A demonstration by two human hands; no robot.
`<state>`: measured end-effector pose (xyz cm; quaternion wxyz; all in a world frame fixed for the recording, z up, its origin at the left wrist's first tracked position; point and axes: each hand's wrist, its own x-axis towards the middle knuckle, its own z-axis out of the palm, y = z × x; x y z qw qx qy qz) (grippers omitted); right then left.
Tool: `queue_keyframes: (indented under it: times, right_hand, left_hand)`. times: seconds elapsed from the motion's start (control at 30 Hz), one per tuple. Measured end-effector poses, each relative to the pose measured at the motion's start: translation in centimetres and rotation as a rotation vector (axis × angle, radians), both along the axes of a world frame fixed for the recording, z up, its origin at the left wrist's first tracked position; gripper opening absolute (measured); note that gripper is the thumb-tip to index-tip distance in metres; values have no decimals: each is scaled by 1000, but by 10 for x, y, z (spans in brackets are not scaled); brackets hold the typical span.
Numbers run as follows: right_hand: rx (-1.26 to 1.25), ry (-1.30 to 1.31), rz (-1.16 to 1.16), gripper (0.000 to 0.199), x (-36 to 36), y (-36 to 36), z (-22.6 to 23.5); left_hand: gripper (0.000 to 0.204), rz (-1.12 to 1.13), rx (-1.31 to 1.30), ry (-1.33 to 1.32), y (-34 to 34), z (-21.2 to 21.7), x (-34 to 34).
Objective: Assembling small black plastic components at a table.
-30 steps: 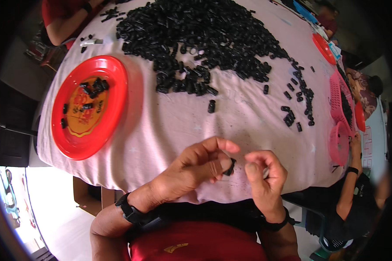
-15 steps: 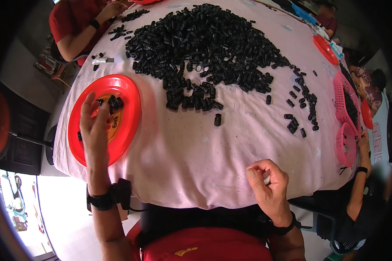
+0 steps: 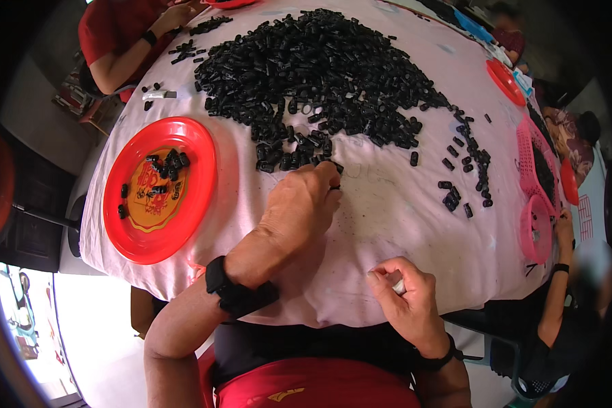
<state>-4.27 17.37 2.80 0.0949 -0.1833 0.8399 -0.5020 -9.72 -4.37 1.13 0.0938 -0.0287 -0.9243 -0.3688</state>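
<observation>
1. Furthest left in my view, the red plate [image 3: 202, 180] lies on the pink cloth [image 3: 381, 231], with a few black pieces [image 3: 173, 163] on it, short and rod-like. It sits to the left of the left hand, well apart from it.
2. Next I have the left forearm, slanting up and to the right from the lower edge, a black wristband [image 3: 232, 291] around its wrist. The left hand [image 3: 299, 200] is back-up, its fingers bent and drawn together.
3. Its fingertips are down at the near edge of the black pile [image 3: 313, 78], just beside the front row. A dark bit, the covered piece [image 3: 334, 188], shows right at them; I can't tell whether it is pinched or merely touched. Its long axis is hidden from me.
4. That piece lies ahead of the right hand and to its left, so the left hand is clearly the nearer one.
5. Rightmost of the two, the right hand [image 3: 408, 299] hangs near the cloth's front edge, thumb side leftward, fingers curled around a small white object [image 3: 399, 286]. Its forearm comes up from the lower right, and it is well apart from the pile.
</observation>
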Motion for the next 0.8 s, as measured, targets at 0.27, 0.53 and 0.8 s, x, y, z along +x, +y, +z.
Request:
queue_keyframes:
  times: [0.27, 0.53, 0.8]
  right_hand:
    - [4, -43, 11, 15, -2, 1, -1]
    - [20, -20, 38, 15, -3, 1, -2]
    - [-148, 54, 66, 34, -2, 0, -3]
  left_hand:
    - [22, -98, 168, -106, -3, 8, 34]
    - [22, -140, 165, -165, -1, 14, 52]
    - [28, -254, 1510, -889, 10, 3, 69]
